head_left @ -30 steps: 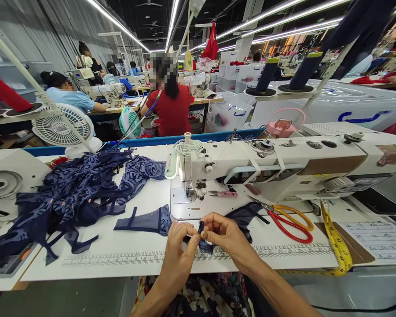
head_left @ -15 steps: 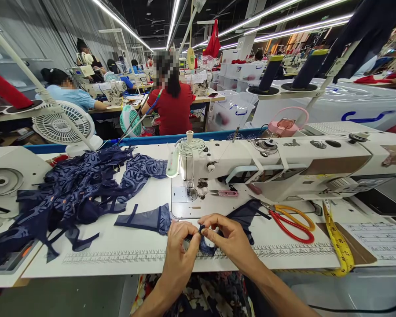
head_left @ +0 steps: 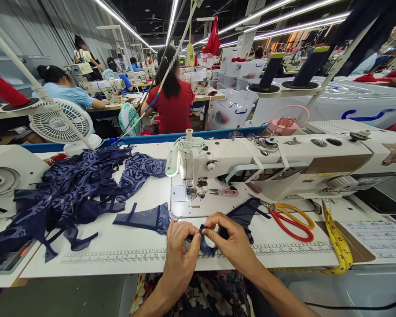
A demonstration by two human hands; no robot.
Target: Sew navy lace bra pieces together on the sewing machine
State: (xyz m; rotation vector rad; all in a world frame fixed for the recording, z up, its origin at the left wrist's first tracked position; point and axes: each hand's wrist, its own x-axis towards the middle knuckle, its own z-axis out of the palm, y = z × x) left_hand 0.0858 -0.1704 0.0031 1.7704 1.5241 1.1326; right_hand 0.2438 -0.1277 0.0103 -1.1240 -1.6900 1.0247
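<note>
A navy lace-and-mesh bra piece (head_left: 145,219) lies across the table's front, its wings spread left and right. My left hand (head_left: 182,246) pinches a small part of it between thumb and forefinger. Close beside it, my right hand (head_left: 226,237) pinches the same spot from the other side. Below the fingertips hangs a bit of the lace (head_left: 207,248). The exact detail between the fingers is too small to make out. Just behind the hands stands a white sewing machine (head_left: 284,163), its needle area lit.
Navy lace pieces (head_left: 82,189) are heaped at left. Pink thread snips (head_left: 226,192) lie on the machine bed. Scissors with red and orange handles (head_left: 292,222) and a yellow tape measure (head_left: 336,237) lie at right. A printed ruler (head_left: 119,254) runs along the front edge. Co-workers sit beyond.
Both hands stay nearly in place, still pinching the bra piece, with a slight shift of the fingers. The camera view has moved a little.
</note>
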